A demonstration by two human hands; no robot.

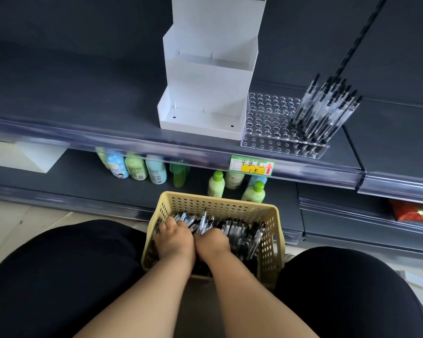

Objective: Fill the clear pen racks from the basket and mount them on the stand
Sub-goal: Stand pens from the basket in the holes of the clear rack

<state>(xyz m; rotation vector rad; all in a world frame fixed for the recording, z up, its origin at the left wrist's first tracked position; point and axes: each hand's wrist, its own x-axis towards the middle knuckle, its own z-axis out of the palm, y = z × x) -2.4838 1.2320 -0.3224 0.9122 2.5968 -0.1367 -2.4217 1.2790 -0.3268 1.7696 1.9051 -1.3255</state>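
Note:
A yellow perforated basket (271, 230) full of black-and-clear pens (242, 230) stands on the floor between my knees. Both hands are inside it. My left hand (174, 237) has its fingers curled down among the pens, gathering some. My right hand (211, 241) grips a bunch of pens beside it. On the shelf above stands a white stepped stand (205, 89) with empty tiers. Right of it sits a clear pen rack (271, 118) with many holes, several pens (325, 111) standing in its right part.
The dark shelf (83, 98) has a clear price rail and a yellow-green price tag (252, 165). Green and blue bottles (137, 167) stand on the lower shelf behind the basket. A red packet (415, 211) lies at lower right. My knees flank the basket.

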